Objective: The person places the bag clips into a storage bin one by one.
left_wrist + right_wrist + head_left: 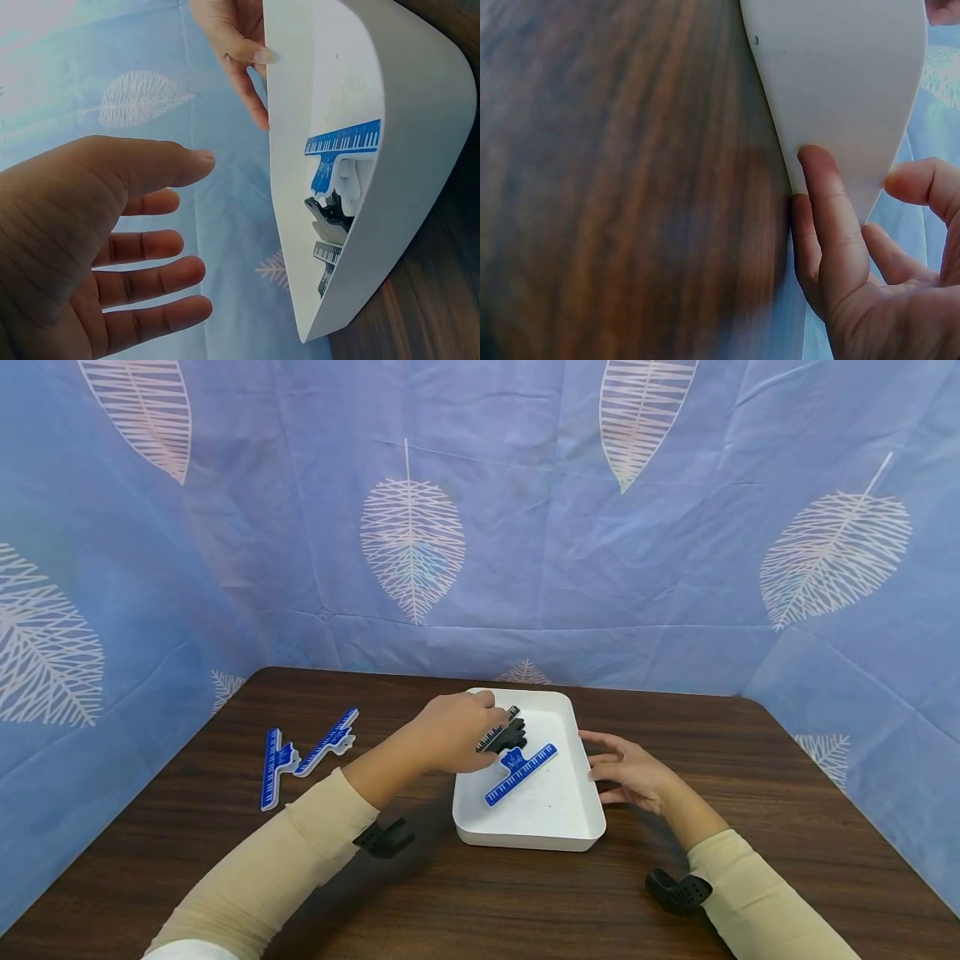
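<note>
My left hand (459, 732) hovers over the left side of a white tray (558, 827). In the left wrist view its fingers are spread and hold nothing. Inside the tray lie a blue-and-white clip (521, 774) with a piano-key pattern and a black clip (513, 735) with the same pattern, touching or nearly so. Fingers of my left hand partly cover the black clip in the head view. My right hand (633, 774) touches the tray's right wall with extended fingers, one tip at the rim in the right wrist view.
Two more blue piano-key clips, one upright in view (272, 768) and one slanted (327, 743), lie on the dark wooden table (405, 902) left of the tray. A blue curtain (510, 527) with white leaf prints surrounds the table's back and sides.
</note>
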{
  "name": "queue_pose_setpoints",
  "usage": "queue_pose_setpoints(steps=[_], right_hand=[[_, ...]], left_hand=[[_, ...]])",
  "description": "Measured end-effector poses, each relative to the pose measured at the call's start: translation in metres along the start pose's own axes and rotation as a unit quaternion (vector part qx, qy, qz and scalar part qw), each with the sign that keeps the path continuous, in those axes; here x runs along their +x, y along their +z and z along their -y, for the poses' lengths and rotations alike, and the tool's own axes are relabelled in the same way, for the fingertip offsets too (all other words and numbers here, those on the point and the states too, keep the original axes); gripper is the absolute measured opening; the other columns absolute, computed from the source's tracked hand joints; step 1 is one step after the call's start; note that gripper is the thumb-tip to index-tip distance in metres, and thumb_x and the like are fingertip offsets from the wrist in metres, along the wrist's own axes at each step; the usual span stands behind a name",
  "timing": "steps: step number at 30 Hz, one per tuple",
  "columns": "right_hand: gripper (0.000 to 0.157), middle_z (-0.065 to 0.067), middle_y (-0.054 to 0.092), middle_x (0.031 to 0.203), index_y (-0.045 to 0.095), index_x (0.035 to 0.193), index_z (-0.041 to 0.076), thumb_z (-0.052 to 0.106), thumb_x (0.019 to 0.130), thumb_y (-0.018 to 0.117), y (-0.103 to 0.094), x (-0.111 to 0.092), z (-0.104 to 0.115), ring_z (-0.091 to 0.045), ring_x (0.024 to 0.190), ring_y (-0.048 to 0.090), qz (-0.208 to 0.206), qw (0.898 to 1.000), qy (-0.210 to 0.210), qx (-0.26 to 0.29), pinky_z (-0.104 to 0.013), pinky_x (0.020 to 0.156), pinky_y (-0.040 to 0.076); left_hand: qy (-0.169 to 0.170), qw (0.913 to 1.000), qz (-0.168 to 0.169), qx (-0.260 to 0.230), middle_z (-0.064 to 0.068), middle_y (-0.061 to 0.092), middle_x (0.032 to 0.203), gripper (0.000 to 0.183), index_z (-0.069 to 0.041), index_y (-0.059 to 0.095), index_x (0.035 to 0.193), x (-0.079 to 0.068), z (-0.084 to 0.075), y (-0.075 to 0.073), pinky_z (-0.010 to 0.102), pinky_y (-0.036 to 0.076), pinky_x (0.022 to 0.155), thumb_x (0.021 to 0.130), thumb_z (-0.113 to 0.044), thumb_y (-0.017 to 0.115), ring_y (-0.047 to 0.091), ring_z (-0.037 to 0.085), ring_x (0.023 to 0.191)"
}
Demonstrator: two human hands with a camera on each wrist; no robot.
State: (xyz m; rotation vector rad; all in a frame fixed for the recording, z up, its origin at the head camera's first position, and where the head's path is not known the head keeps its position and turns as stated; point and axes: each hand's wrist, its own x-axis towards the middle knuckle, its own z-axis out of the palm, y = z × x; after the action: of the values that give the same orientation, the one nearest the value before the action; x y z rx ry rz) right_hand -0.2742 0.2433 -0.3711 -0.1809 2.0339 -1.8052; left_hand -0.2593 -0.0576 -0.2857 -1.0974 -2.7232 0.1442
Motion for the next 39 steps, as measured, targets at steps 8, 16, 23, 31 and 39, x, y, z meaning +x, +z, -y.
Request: queue_pose_setpoints(steps=[8, 16, 23, 31, 39], right_hand=[[0.082, -0.034, 0.037, 0.143, 0.018, 0.156, 0.009, -0.002, 0.088, 0.062, 0.001, -0.001, 0.001, -0.03, 0.103, 0.064, -0.001, 1.0, -0.001, -0.002, -0.049, 0.078, 0.056], [0.081, -0.034, 0.037, 0.143, 0.017, 0.156, 0.008, -0.002, 0.088, 0.061, 0.0, -0.001, 0.001, -0.031, 0.103, 0.064, 0.002, 1.0, -0.002, -0.003, -0.05, 0.079, 0.055], [0.082, -0.034, 0.037, 0.144, 0.017, 0.156, 0.009, -0.001, 0.088, 0.062, 0.0, -0.001, 0.001, -0.031, 0.104, 0.064, -0.002, 1.0, 0.0, -0.006, -0.05, 0.079, 0.055], [0.081, -0.034, 0.037, 0.144, 0.018, 0.156, 0.009, -0.001, 0.088, 0.062, 0.001, -0.001, 0.001, -0.032, 0.104, 0.064, -0.002, 1.0, 0.0, -0.006, -0.05, 0.079, 0.055], [0.081, -0.034, 0.038, 0.143, 0.017, 0.156, 0.008, -0.002, 0.088, 0.062, 0.001, -0.001, 0.001, -0.032, 0.104, 0.064, -0.001, 1.0, -0.003, -0.003, -0.05, 0.079, 0.055]], left_hand=[[-0.013, 0.9998, -0.002, -0.012, -0.002, 0.058, 0.099, 0.047, -0.022, 0.066, 0.122, -0.014, 0.006, 0.001, 0.026, 0.046, 0.057, 0.082, -0.045, 0.075, 0.052, 0.01, 0.078], [-0.024, 0.9995, -0.02, -0.007, -0.001, 0.058, 0.102, 0.048, -0.022, 0.067, 0.121, -0.033, 0.011, 0.001, 0.027, 0.047, 0.058, 0.08, -0.044, 0.077, 0.053, 0.011, 0.082], [-0.04, 0.9984, -0.037, -0.011, -0.001, 0.058, 0.1, 0.046, -0.02, 0.068, 0.119, -0.046, 0.017, 0.002, 0.028, 0.047, 0.058, 0.079, -0.041, 0.079, 0.053, 0.011, 0.08], [-0.052, 0.9973, -0.049, -0.018, 0.0, 0.058, 0.099, 0.046, -0.018, 0.068, 0.116, -0.057, 0.025, 0.006, 0.029, 0.048, 0.058, 0.078, -0.04, 0.08, 0.055, 0.013, 0.08], [-0.057, 0.9957, -0.066, -0.032, 0.002, 0.058, 0.098, 0.044, -0.015, 0.069, 0.113, -0.069, 0.036, 0.007, 0.031, 0.05, 0.058, 0.076, -0.037, 0.082, 0.057, 0.015, 0.079]])
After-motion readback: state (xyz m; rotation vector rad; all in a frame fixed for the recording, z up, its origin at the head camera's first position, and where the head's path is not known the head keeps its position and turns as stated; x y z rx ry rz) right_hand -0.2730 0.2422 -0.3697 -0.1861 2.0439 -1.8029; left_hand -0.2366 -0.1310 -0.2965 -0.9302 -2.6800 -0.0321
